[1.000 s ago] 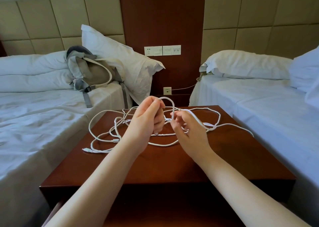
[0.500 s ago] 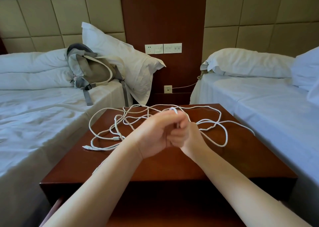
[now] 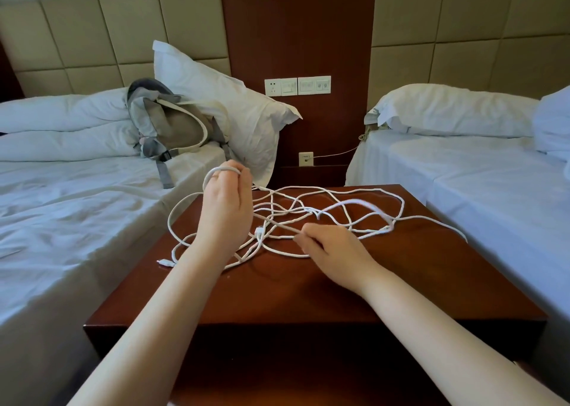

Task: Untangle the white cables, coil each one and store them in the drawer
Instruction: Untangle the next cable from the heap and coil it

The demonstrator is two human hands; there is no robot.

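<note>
A tangle of white cables (image 3: 327, 211) sprawls over the far half of the dark wooden nightstand (image 3: 308, 288). My left hand (image 3: 226, 208) is raised at the tangle's left side and grips a small loop of cable that arches over its fingertips. My right hand (image 3: 330, 251) is low over the tabletop, pinching a strand that runs taut up toward the left hand. One white plug end (image 3: 165, 262) lies near the nightstand's left edge; another connector (image 3: 259, 230) sits between my hands. One strand trails off the right edge. No drawer front is visible.
Beds with white sheets (image 3: 77, 220) flank the nightstand on both sides. A grey and beige backpack (image 3: 172, 124) leans on a pillow on the left bed. Wall sockets (image 3: 297, 86) sit on the wood panel behind, with a thin wire running to the right bed.
My hands were together at the middle of the tangle; now they have parted. The left rose up and left with a cable loop, the right dropped toward me pulling a strand taut.
</note>
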